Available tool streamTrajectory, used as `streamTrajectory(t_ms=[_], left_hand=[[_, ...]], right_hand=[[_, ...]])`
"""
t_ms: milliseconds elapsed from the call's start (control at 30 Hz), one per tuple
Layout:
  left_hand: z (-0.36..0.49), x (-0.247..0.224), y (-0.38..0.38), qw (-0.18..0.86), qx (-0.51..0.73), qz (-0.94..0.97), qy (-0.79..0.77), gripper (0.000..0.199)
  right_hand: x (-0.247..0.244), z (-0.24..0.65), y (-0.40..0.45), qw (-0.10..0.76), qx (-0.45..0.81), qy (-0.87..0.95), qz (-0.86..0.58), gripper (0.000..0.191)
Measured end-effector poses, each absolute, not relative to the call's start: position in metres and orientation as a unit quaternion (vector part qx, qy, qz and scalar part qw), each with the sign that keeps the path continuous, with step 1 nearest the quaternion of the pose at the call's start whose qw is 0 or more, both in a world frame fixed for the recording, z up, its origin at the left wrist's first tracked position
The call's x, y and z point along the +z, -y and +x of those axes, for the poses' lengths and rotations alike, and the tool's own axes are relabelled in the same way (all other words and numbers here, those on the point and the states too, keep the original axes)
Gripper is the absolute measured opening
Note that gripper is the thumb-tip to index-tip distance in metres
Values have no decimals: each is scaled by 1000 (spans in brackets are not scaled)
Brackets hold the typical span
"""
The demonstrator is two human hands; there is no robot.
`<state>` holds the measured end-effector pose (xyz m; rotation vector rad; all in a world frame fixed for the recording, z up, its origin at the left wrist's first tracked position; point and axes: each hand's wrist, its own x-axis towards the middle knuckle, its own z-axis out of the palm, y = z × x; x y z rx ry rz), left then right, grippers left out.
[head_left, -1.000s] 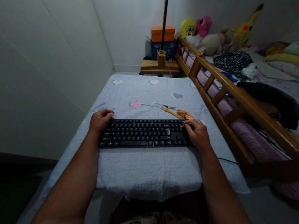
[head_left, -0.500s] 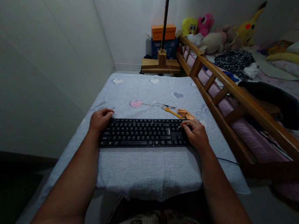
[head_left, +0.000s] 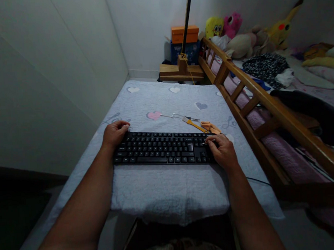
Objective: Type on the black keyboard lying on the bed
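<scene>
Two hands (head_left: 115, 134) (head_left: 223, 149), one black keyboard (head_left: 160, 148), one pinched stick (head_left: 205, 143)

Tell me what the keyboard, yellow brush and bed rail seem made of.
Keyboard: likely matte black plastic, judging by its uniform molded keys.
Yellow brush: smooth-looking handle, perhaps plastic or painted wood, from its even color; bristle material can't be told.
Bed rail: apparently varnished wood, given its brown color and glossy highlights.

Black rectangular plastic keyboard (head_left: 157, 147) bears pale legends. Light blue quilted cloth (head_left: 165, 184) beneath shows pink heart (head_left: 154, 115) at twelve o'clock from keyboard, white hearts (head_left: 133, 89) beyond. Toward two: flat yellow-handled brush (head_left: 196, 125), crumpled orange fabric piece (head_left: 208, 126).
</scene>
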<state>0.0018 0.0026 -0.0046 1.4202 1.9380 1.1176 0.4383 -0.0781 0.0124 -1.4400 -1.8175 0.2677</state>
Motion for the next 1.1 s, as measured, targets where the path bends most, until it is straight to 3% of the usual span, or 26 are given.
streamTrajectory(t_ms=[1100], left_hand=[[6,-8,-6,224,416,532,-702,24]], right_hand=[[12,446,81,382,114,721,-567,16]])
